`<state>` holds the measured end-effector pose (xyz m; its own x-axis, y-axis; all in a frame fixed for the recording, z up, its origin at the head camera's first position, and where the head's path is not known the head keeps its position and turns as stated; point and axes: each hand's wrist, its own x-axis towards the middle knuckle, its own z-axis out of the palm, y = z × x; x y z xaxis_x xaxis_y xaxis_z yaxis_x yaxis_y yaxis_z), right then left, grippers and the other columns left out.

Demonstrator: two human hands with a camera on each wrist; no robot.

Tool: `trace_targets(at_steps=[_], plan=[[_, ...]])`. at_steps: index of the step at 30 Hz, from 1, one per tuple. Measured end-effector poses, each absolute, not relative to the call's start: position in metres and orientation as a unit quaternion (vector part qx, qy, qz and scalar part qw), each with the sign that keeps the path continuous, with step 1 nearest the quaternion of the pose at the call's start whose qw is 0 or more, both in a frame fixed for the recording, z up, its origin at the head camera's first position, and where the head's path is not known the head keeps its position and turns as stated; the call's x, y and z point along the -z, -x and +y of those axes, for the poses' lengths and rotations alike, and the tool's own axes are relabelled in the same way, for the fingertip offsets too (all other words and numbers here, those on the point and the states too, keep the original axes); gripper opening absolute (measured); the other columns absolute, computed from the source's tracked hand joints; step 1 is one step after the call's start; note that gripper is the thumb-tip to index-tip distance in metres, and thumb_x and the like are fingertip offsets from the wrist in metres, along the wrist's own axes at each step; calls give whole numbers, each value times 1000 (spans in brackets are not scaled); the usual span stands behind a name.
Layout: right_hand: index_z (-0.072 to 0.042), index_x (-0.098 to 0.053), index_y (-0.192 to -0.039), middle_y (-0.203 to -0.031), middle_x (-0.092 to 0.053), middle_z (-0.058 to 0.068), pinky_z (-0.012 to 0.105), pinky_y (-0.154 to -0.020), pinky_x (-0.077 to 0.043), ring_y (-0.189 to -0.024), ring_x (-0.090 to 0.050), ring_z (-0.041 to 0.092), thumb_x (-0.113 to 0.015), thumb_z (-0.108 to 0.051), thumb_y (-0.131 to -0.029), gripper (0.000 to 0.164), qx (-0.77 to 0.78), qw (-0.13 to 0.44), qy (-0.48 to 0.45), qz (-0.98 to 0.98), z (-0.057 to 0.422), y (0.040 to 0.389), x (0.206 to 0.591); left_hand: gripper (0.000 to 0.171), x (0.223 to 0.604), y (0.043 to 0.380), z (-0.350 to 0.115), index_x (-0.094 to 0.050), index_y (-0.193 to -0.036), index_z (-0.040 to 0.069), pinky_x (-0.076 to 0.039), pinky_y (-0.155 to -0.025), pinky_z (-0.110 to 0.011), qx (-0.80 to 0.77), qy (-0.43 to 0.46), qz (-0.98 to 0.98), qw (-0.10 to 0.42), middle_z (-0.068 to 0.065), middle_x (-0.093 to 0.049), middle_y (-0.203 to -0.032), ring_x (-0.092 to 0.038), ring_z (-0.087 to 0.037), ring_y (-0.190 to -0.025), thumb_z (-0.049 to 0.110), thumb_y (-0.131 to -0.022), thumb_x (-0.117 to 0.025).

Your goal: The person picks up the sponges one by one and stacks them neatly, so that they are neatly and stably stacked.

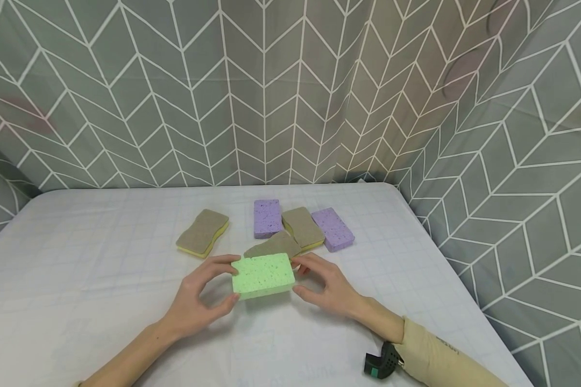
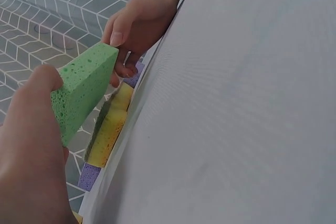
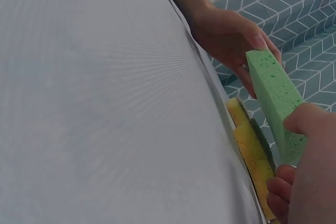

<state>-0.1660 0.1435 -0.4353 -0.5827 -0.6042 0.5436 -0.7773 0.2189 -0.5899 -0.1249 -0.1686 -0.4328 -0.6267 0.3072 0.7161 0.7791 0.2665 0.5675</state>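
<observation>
Broadly, a grey curtain [image 1: 281, 97] with white chevron lines dominates, running off the frame at the top and both sides. In front of it spreads a table [image 1: 77, 290] under a white cloth with a faint grid, its near edge cut off. A beige sleeve [image 1: 445, 355] on the right forearm leaves the frame below. The left hand [image 1: 193, 302] pinches the left end of a green sponge [image 1: 263, 274] and the right hand [image 1: 335, 288] grips its right end, above the table (some fingertips are hidden behind it). Beyond lie three brown-and-yellow sponges [image 1: 204, 232], the middle one partly covered from the head view, and two purple sponges [image 1: 268, 217]. A black device [image 1: 383, 363] sits by the right cuff; the sleeve's tiny lettering is illegible.
</observation>
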Motion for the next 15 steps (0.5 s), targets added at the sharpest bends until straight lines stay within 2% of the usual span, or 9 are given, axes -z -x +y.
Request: trace_targets(at_steps=[7,15], plan=[[2,-50,-141,-121,-63,8,35,-87,-57,-98,-63,23,-70,-10,-84,61,-436,97,-470,-761,145,167,435,48,435,126,-169,-65,-114,6,-44,-111,-22,496,377,-746,234,-22,-63,-127,-59,-26,-123,1,-70,-84],[3,-51,-138,-117,-62,8,37,-87,-57,-97,-62,25,-70,-8,-83,59,-450,91,-487,-743,145,168,435,55,435,124,-169,-63,-120,4,-46,-110,-22,510,382,-742,206,-22,-62,-128,-58,-24,-125,0,-70,-85]])
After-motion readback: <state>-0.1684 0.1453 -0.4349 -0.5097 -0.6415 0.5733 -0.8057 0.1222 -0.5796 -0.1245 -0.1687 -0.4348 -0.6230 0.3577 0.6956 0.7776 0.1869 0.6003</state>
